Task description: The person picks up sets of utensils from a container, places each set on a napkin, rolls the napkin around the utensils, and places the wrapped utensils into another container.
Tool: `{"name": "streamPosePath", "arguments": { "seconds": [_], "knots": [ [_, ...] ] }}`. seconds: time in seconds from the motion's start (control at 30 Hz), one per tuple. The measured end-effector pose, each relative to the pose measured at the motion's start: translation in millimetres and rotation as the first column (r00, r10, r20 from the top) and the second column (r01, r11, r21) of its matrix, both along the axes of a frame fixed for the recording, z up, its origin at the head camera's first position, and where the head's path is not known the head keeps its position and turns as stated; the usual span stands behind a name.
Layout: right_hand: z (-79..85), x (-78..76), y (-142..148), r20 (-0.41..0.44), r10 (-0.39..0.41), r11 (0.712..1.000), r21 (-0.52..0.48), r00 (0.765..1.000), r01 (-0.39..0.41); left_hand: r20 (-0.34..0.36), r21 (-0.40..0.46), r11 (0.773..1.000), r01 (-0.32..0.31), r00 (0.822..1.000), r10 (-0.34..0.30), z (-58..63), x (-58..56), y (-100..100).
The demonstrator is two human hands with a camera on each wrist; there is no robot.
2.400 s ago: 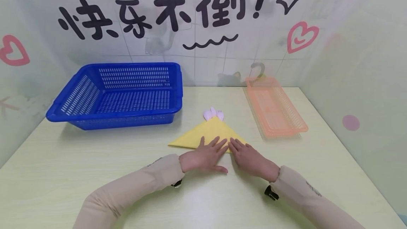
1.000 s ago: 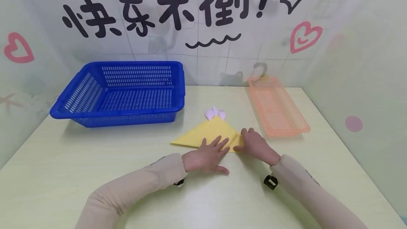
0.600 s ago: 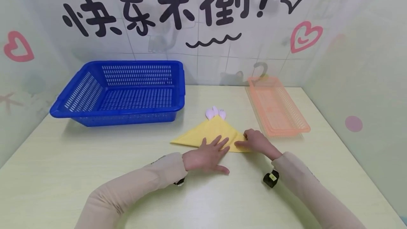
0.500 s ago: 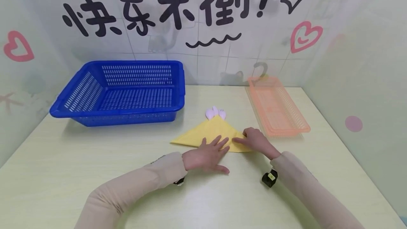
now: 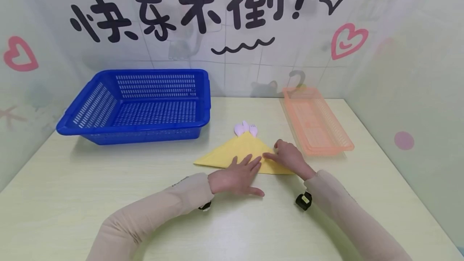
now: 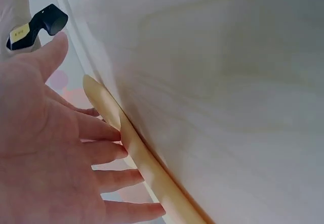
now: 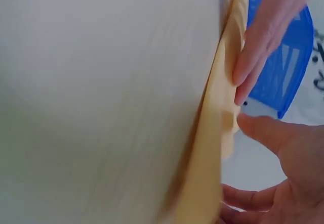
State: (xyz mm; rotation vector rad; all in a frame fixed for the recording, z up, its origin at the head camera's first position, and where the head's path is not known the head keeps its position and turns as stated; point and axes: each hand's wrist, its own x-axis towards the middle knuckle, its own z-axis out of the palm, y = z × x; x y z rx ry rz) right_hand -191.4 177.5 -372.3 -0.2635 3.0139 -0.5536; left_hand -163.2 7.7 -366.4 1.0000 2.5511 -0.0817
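A yellow napkin (image 5: 232, 150), folded into a triangle, lies on the table with its point to the back. Pale purple cutlery (image 5: 245, 128), with a spoon and a fork among it, shows beyond that point; the handles are hidden. My left hand (image 5: 237, 177) lies spread with its fingertips on the napkin's front middle. The right hand (image 5: 290, 158) is at the napkin's right side, fingers curled over the slanting edge and thumb extended onto the cloth near the left fingertips. In the right wrist view the fingertips are hidden behind the napkin (image 7: 217, 97), whose near part bulges up.
A large blue basket (image 5: 134, 130) stands at the back left of the pale wooden table (image 5: 217, 233). An orange basket (image 5: 326, 148) stands at the right, close beyond the right hand. Printed sheeting walls in the back and sides.
The right hand has gone from lying flat beside the left hand to curling at the napkin's right edge, lately shifting slightly left and back. The left hand has stayed nearly in place.
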Motion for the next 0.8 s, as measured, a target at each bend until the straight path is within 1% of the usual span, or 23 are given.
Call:
{"name": "streamPosePath", "arguments": {
  "seconds": [0.03,0.07,0.1,0.13,0.17,0.2,0.23,0.27,0.3,0.33,0.4,0.53,0.67,0.8],
  "knots": [
    [-0.4,4.6,-1.7,-0.071,0.057,0.998,0.030,0.996,-0.055,0.000,-0.003,1.000,0.003,1.000,-0.003,0.2,-0.2,0.5],
    [-0.9,9.7,-3.6,-0.142,0.130,0.990,0.070,0.981,-0.122,0.004,-0.003,1.000,0.002,1.000,-0.002,0.7,-0.5,0.8],
    [-1.5,15.2,-5.6,-0.213,0.217,0.974,0.118,0.953,-0.195,0.006,-0.006,1.000,0.002,1.000,-0.002,1.0,-1.0,1.1],
    [-2.1,20.6,-7.5,-0.264,0.309,0.948,0.166,0.914,-0.272,0.011,-0.009,1.000,0.002,1.000,-0.002,1.4,-1.4,1.2],
    [-3.1,25.2,-8.8,-0.291,0.390,0.918,0.198,0.874,-0.344,0.017,-0.012,1.000,0.002,1.000,-0.001,1.7,-1.9,1.4],
    [-3.4,28.7,-10.0,-0.282,0.450,0.890,0.213,0.847,-0.402,0.027,-0.011,1.000,-0.001,1.000,0.001,2.2,-2.4,1.5],
    [-3.9,31.1,-10.6,-0.263,0.494,0.867,0.217,0.828,-0.449,0.036,-0.012,1.000,-0.002,0.999,0.003,2.7,-2.7,1.5],
    [-4.3,32.9,-10.8,-0.237,0.523,0.850,0.212,0.819,-0.482,0.048,-0.009,1.000,-0.005,0.999,0.006,3.1,-3.0,1.6],
    [-4.6,34.3,-10.6,-0.212,0.537,0.841,0.208,0.817,-0.499,0.057,-0.009,1.000,-0.005,0.998,0.006,3.1,-3.2,1.8],
    [-4.6,34.9,-10.6,-0.188,0.541,0.838,0.202,0.820,-0.506,0.067,-0.006,1.000,-0.007,0.998,0.007,3.4,-3.3,1.8],
    [-4.9,35.1,-9.8,-0.150,0.531,0.843,0.196,0.834,-0.501,0.079,0.000,1.000,-0.008,0.997,0.008,3.6,-3.3,1.9],
    [-4.7,35.5,-9.3,-0.065,0.497,0.856,0.197,0.865,-0.478,0.072,-0.010,1.000,-0.006,0.997,0.007,2.7,-3.0,2.5],
    [-4.3,37.3,-10.4,0.005,0.454,0.866,0.233,0.891,-0.442,0.040,-0.029,1.000,-0.007,0.999,0.008,3.6,-3.6,3.1],
    [-4.2,41.5,-12.5,0.028,0.431,0.850,0.325,0.902,-0.416,0.020,-0.046,0.999,-0.004,1.000,0.005,4.8,-4.0,3.7]
  ]
}}
